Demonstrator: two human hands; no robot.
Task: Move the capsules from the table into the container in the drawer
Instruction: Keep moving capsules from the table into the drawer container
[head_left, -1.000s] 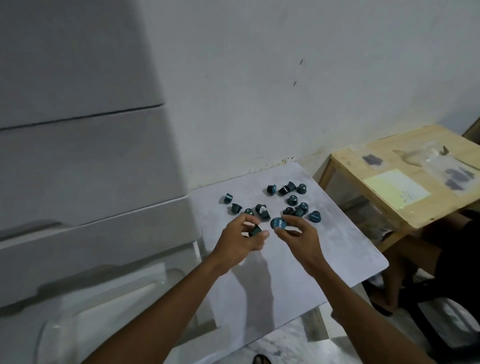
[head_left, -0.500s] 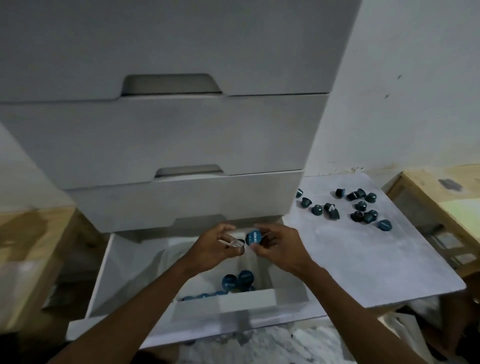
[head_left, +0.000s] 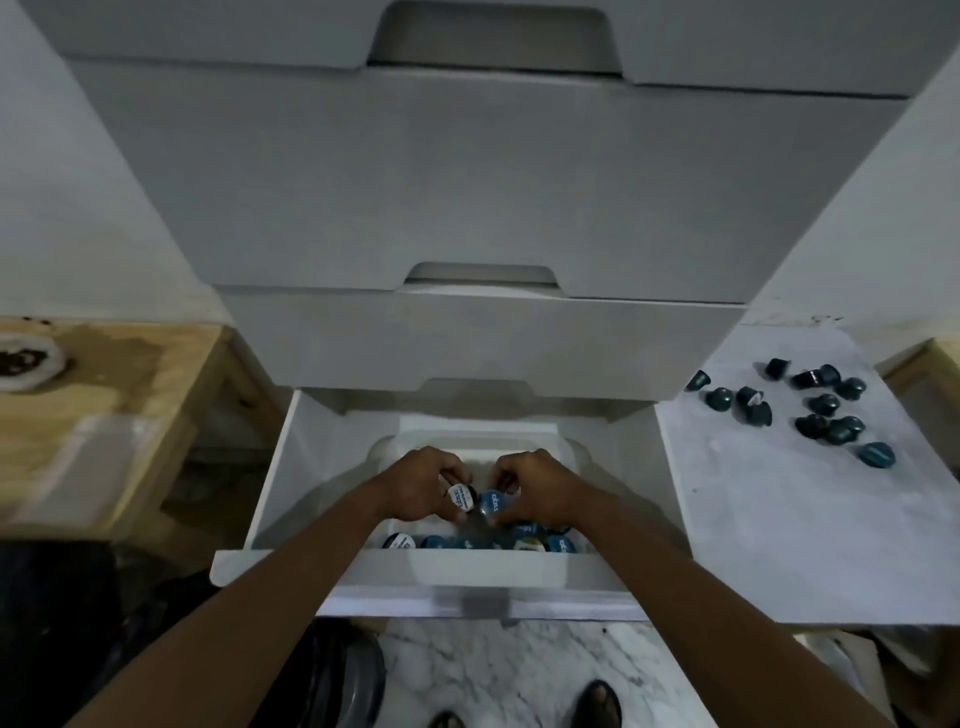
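hands (head_left: 470, 491) gripping capsules (head_left: 477, 503), seemingly over container (head_left: 488, 564)

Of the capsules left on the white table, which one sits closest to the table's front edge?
The lone teal capsule at the bottom right of the cluster. It lies apart from the rest, nearer the white table's front edge than any other.

Loose capsules (head_left: 823, 410): approx a dozen dark teal cups, scattered on the white table (head_left: 810, 545) at right, some upright, some tipped. Clear container (head_left: 576, 452) sits inside the open bottom drawer (head_left: 270, 467) w/ several capsules (head_left: 524, 540) lying foil-up along its near edge. One white-lidded capsule (head_left: 461, 497) and one blue-lidded capsule (head_left: 492, 506) are above the container, lids toward camera.
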